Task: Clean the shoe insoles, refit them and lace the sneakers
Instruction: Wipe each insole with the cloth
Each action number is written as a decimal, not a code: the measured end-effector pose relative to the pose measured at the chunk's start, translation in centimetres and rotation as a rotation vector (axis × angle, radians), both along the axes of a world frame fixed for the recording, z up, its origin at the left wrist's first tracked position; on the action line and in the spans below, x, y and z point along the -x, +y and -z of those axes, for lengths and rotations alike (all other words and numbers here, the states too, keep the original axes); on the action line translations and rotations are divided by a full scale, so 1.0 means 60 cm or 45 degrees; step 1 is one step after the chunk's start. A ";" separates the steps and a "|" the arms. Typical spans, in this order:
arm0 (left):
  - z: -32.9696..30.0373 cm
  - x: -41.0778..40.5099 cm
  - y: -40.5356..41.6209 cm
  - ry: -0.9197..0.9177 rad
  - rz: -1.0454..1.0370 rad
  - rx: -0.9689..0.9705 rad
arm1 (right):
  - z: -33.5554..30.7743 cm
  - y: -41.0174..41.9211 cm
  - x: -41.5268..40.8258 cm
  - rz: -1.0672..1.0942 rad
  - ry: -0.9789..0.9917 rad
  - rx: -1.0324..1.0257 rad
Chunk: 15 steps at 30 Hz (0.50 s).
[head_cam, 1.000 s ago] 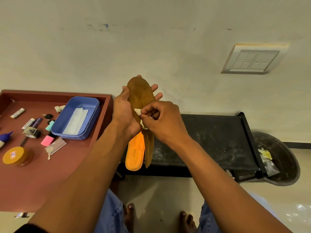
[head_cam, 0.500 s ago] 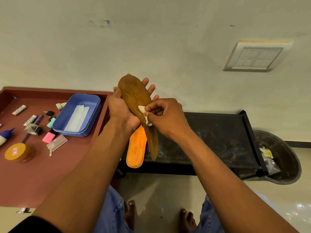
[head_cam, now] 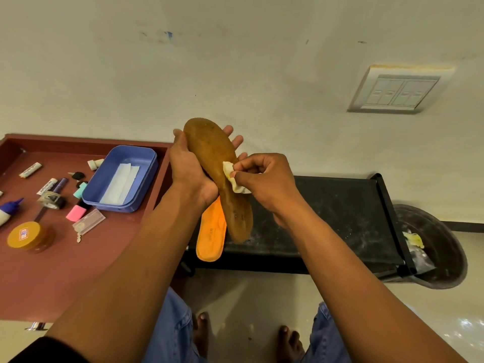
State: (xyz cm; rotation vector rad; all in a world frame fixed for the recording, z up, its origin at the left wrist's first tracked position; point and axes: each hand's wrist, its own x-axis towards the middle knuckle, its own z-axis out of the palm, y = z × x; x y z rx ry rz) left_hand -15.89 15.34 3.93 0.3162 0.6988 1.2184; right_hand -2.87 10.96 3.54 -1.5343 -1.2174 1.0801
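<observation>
I am pinching a small wipe (head_cam: 235, 176) in my right hand (head_cam: 264, 182), pressing it on the brown insole (head_cam: 217, 179). My left hand (head_cam: 191, 169) is gripping that insole and an orange insole (head_cam: 210, 231) behind it, held up over the black surface (head_cam: 340, 218). A loose grip could let the orange one slip. Its printing is too blurred to read.

Blue tray (head_cam: 146, 163), perhaps paper (head_cam: 119, 183) inside.

Dim warm indoor light; wide-angle bending at edges; floor (head_cam: 466, 326) glare lower right.
</observation>
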 end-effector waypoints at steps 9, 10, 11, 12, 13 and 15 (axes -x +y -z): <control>-0.010 -0.052 -0.053 0.390 0.171 -0.008 | -0.003 0.008 -0.014 0.248 0.338 0.098; -0.009 -0.053 -0.053 0.391 0.156 -0.010 | -0.002 0.008 -0.013 0.238 0.311 0.085; -0.007 -0.053 -0.051 0.387 0.145 -0.004 | 0.001 0.008 -0.012 0.227 0.234 0.049; -0.006 -0.052 -0.050 0.379 0.146 0.004 | 0.003 0.008 -0.010 0.216 0.118 -0.006; -0.006 -0.051 -0.050 0.376 0.154 0.014 | 0.004 0.007 -0.009 0.198 0.000 -0.065; -0.008 -0.046 -0.049 0.371 0.179 0.033 | 0.002 0.006 -0.006 0.130 -0.131 -0.150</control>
